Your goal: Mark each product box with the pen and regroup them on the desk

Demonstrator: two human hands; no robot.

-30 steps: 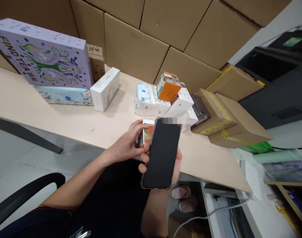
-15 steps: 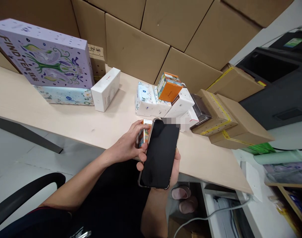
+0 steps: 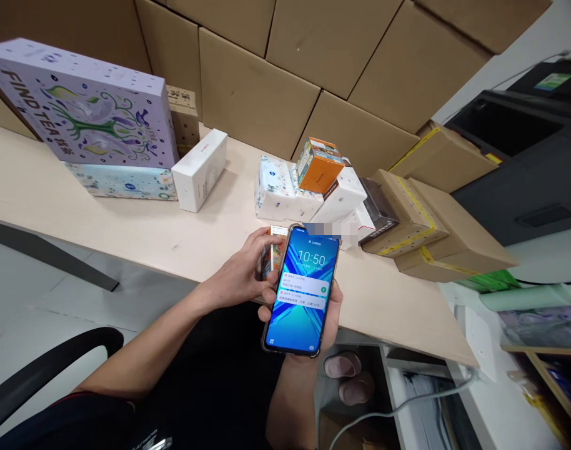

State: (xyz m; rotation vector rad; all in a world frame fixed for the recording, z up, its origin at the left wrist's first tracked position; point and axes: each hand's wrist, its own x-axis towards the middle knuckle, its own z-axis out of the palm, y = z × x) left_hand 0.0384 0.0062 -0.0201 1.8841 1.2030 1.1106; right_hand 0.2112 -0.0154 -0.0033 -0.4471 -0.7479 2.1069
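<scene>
A smartphone (image 3: 297, 325) in a clear case faces up at me, its blue lock screen lit and showing 10:50. My right hand (image 3: 331, 312) is wrapped round it from below, fingertips curling over its left edge. Just left of the phone, my left hand (image 3: 248, 269) has its thumb and fingers around a small orange patterned box (image 3: 276, 250) at the table's front edge. The phone covers much of that box.
A wooden table (image 3: 145, 234) runs across. On it stand a purple tea box (image 3: 98, 112), a white box (image 3: 201, 172), tissue packs (image 3: 285, 197) and an orange box (image 3: 320, 169). Taped cartons (image 3: 417, 212) stand at right. A chair armrest (image 3: 51, 362) is at lower left.
The phone's screen has gone from black to lit, showing the clock and notifications. Both hands and the small box have stayed in nearly the same place.
</scene>
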